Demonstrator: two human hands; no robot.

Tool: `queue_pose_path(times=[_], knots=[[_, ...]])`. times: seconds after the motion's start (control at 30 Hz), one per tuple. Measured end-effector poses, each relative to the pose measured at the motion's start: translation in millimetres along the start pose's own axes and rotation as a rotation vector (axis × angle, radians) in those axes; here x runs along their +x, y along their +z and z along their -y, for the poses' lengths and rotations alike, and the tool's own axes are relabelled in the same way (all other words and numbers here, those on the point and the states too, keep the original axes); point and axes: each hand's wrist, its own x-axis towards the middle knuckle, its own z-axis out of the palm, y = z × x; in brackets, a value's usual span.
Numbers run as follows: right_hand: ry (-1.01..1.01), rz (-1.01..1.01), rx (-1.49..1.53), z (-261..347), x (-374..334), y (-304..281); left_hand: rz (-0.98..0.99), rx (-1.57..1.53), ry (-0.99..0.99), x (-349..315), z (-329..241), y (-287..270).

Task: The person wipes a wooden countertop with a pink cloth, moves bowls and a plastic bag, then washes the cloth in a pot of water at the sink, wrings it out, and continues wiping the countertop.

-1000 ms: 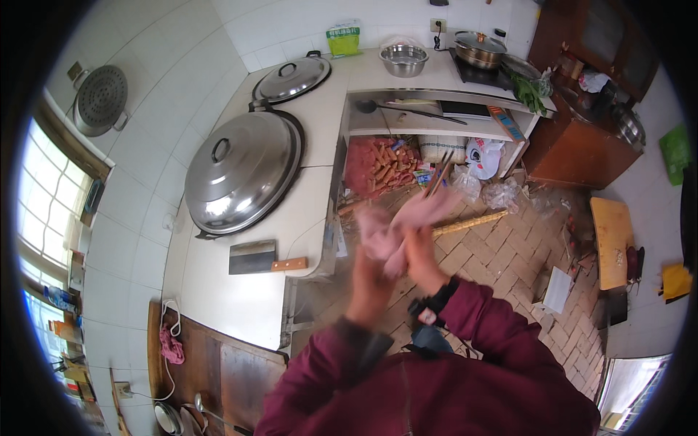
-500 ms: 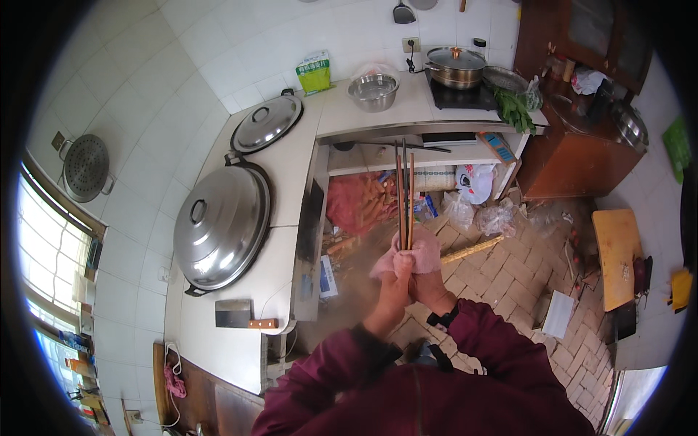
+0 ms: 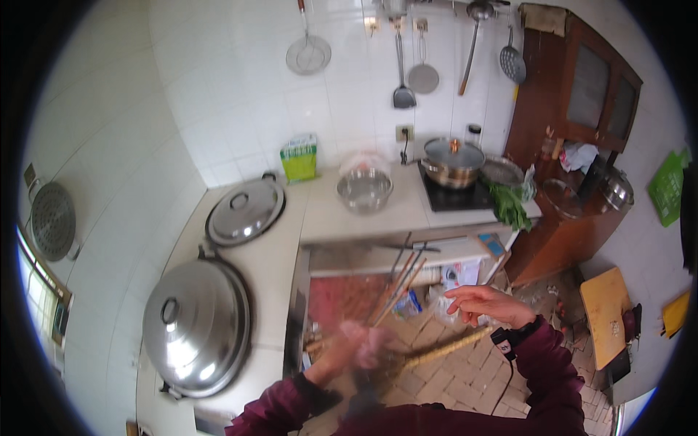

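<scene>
My left hand [image 3: 358,347] is blurred low in the middle, closed round the lower end of a bundle of long thin chopsticks [image 3: 398,282]. The sticks slant up and to the right, in front of the open shelf under the counter. My right hand [image 3: 486,302] hovers apart to the right with fingers spread, holding nothing. It wears a dark wrist strap [image 3: 515,337] over a maroon sleeve. Between the two hands a thick wooden stick [image 3: 445,349] lies on the brick floor [image 3: 465,378].
Two large steel lids [image 3: 196,328] [image 3: 245,211] cover woks in the white tiled counter [image 3: 273,272] at left. Further back are a steel bowl [image 3: 365,190], a lidded pot [image 3: 453,161] on a black cooktop, greens [image 3: 509,207] and a green packet [image 3: 299,158]. A wooden cabinet [image 3: 574,116] stands right.
The view has tilted up toward the wall. Both hands held the chopsticks together before; now my right hand has let go and moved right, while my left keeps them.
</scene>
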Motion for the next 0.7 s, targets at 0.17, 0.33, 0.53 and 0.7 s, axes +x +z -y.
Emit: queue_pose_path(times=[0.17,0.33,0.53,0.7], knots=[[-0.154,-0.047,-0.120,105,65,-37,0.086,-0.011,0.061,44,-102,-32],[-0.408,-0.064,-0.046,163,141,-55,-0.010,0.098,0.118,105,-171,-48],[-0.489,-0.225,0.183,185,232,-114,0.167,-0.053,0.299,204,-227,-45],[-0.461,-0.198,-0.054,214,284,-198,0.020,0.135,0.310,293,-275,-48]])
